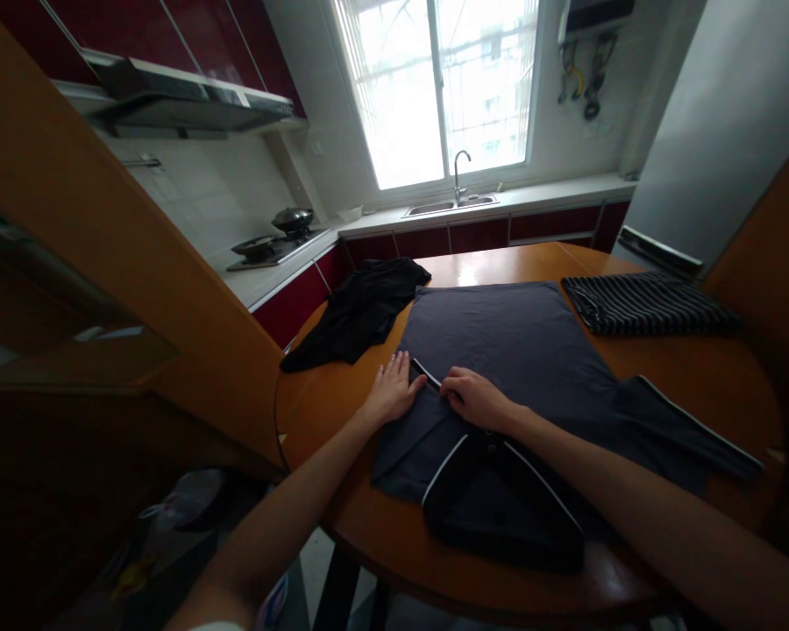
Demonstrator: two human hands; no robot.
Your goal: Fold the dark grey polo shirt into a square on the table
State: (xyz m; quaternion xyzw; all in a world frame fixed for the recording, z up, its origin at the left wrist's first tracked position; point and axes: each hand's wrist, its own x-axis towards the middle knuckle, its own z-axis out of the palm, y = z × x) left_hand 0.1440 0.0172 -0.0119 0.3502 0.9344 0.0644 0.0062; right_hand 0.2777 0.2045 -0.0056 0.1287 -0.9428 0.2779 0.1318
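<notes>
Left hand point(393, 390) open, flat on dark grey-blue shirt point(493, 337), fingers spread a bit. Right hand point(477, 399) curled, fingertips pinching shirt's white-trimmed edge, just beside left. Shirt laid out on wooden table point(342, 399), collar toward person. Black garment point(368, 307) left, striped cloth point(650, 305) right. Beyond: two pans point(254, 249) on stove point(293, 246), contents not visible; double-basin sink point(429, 209), inside unclear. Plastic bag point(192, 498) on floor, contents too dark.
</notes>
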